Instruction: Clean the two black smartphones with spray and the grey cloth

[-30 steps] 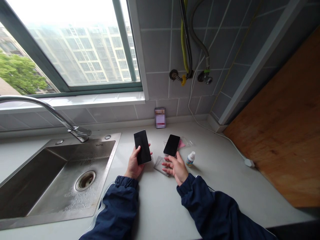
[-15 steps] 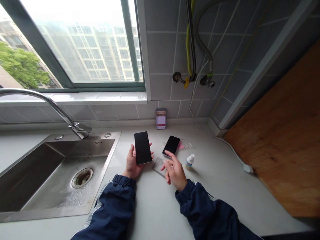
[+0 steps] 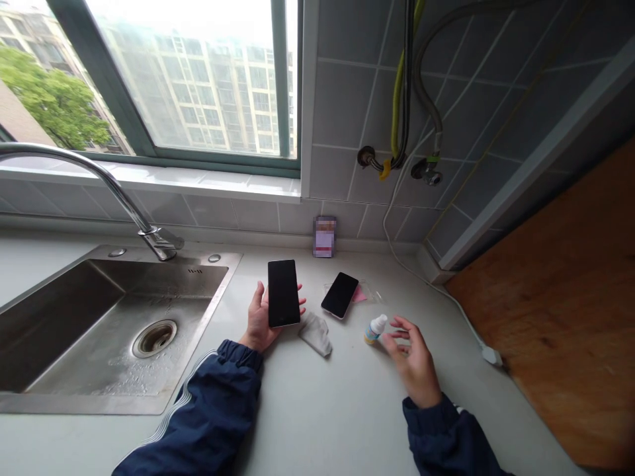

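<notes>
Holding left hand: the left hand (image 3: pixel 260 324) cradles the large phone (image 3: pixel 284 294) above the counter (image 3: pixel 322 423), palm beneath, fingertips curled round the right edge and thumb standing off the left side.
Right hand: the right hand (image 3: pixel 414 367) has its fingers loosely curved and parted beside the bottle (image 3: pixel 376 328); blur hides whether they touch, and no grip shows.
Bottle: leaning a little in view, white cap up; a clumsy brush from the fingers could knock it over.
Large phone: with the thumb off it, the palm tipping could let it slide out and hit the counter.
Cloth: the grey cloth (image 3: pixel 316 334) lies rumpled just beside the large phone; a sleeve could drag it.
Small phone: the small phone (image 3: pixel 340 295) lies partly over clear plastic (image 3: pixel 370 291) and a pink piece (image 3: pixel 359 295); a nudge could skid it on that slick plastic.
Since half a second ago: the right hand has left the cloth for the bottle, which now looks more tilted; the cloth shows more fully and bunched; the left hand keeps its hold.
</notes>
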`<state>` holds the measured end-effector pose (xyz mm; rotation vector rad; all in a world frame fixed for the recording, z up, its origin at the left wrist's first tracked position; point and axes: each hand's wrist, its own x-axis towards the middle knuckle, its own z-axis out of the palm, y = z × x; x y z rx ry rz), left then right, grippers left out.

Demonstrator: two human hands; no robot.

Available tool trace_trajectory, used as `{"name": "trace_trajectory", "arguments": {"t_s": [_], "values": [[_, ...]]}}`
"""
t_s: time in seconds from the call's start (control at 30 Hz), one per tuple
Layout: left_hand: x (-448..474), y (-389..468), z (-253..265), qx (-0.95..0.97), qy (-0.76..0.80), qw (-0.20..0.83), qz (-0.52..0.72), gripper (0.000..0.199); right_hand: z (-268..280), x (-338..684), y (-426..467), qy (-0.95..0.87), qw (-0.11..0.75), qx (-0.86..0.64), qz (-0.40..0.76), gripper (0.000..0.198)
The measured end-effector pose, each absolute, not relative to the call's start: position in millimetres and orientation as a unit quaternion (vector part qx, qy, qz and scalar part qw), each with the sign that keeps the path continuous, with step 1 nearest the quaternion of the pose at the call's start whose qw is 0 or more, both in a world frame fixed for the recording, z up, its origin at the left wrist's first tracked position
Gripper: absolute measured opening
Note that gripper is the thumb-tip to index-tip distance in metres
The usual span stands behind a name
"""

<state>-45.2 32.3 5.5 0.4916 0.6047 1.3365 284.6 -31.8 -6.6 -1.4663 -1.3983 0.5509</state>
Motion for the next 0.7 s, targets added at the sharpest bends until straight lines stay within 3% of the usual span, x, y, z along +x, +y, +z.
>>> {"name": "trace_trajectory", "arguments": {"t_s": [0.07,0.2,0.4,0.53,0.57,0.7], "values": [[-45.0,32.5,6.2,0.225,0.275,0.712,0.606,0.073,-7.8,284.1,-19.5,-0.628,0.438,-0.602,0.228,0.055],[-45.2,32.1,8.0,0.227,0.281,0.704,0.612,0.072,-15.2,278.0,-7.4,-0.671,0.389,-0.573,0.264,0.035],[-43.2,30.8,9.1,0.238,0.273,0.707,0.607,0.070,-13.5,267.3,-3.4,-0.610,0.469,-0.524,0.365,0.033],[-40.9,30.7,8.6,0.243,0.270,0.710,0.603,0.070,11.6,226.9,8.5,-0.518,0.542,-0.405,0.524,0.025],[-40.6,30.7,8.5,0.242,0.268,0.711,0.603,0.070,17.5,212.4,12.8,-0.475,0.540,-0.367,0.590,0.024],[-40.0,29.9,8.0,0.230,0.264,0.716,0.604,0.070,24.7,155.9,24.1,-0.447,0.501,-0.316,0.671,0.026]]}}
